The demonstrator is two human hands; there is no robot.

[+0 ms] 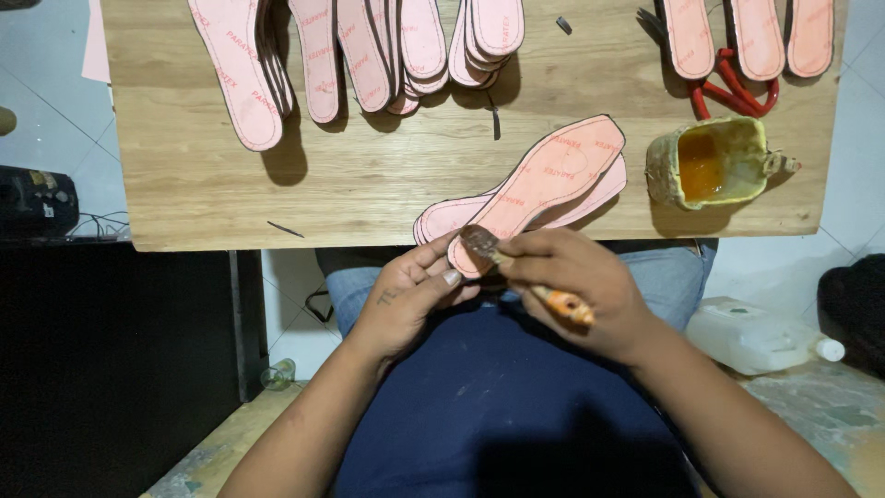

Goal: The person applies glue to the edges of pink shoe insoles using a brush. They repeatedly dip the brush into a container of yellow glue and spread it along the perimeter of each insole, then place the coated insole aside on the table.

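A pink shoe insole [544, 180] with a dark edge lies on top of a small stack at the near edge of the wooden board [369, 184], its heel sticking out over the edge. My left hand [406, 295] holds that heel end from below. My right hand [576, 277] grips a glue brush [525, 277] with an orange handle, and its dark bristles rest on the heel of the insole. A glue-crusted pot [710, 166] with amber glue inside stands to the right of the insole.
Several fanned stacks of pink insoles [369, 55] lie along the far side of the board, with more at the far right [751, 37] over red-handled scissors [737, 88]. A white plastic jug [756, 337] lies on the floor at right. A dark device [37, 198] sits left.
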